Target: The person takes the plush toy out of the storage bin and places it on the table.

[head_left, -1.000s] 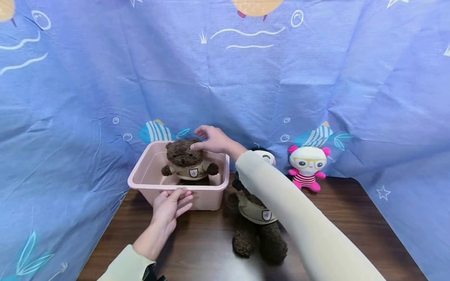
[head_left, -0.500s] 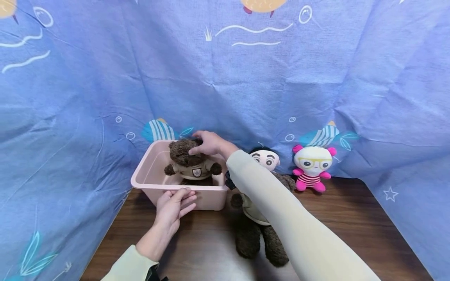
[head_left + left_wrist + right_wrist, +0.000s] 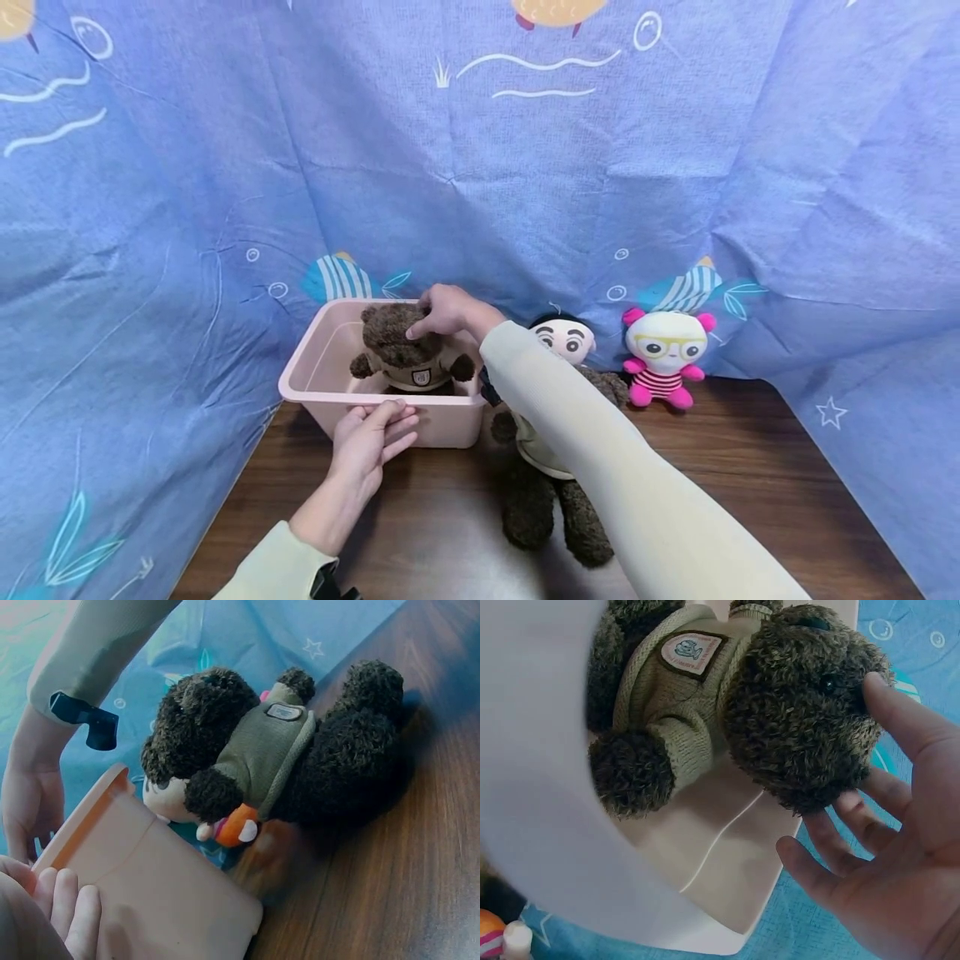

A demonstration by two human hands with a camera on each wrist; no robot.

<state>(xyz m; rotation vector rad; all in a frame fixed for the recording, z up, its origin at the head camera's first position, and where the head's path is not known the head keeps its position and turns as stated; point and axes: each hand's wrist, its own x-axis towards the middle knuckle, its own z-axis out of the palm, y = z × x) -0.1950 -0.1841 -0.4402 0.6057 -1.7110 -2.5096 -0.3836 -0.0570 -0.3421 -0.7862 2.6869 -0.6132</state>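
Note:
A dark brown teddy bear (image 3: 397, 333) in a tan sweater with a badge sits in a pink plastic basin (image 3: 300, 396). At the side of its head, my right hand (image 3: 453, 310) grips with the thumb on the face and fingers behind; the right wrist view shows the thumb near the bear's eye (image 3: 829, 684). My left hand (image 3: 367, 446) holds the basin's front rim, thumb at the rim and fingers along the outer wall (image 3: 172, 885). A second brown teddy bear (image 3: 528, 508) in a matching sweater is right of the basin, partly covered by my right sleeve.
Behind the second bear is a black-haired doll (image 3: 564, 337), partly hidden. A pink-and-white panda plush (image 3: 663, 358) with yellow glasses sits farther right. All stand on a dark wooden table (image 3: 720, 467), with a blue patterned cloth (image 3: 525, 183) hanging behind.
My right hand has come down from above the bear and taken hold of its head. The bear's face has tipped downward. My left hand stays at the basin's rim.

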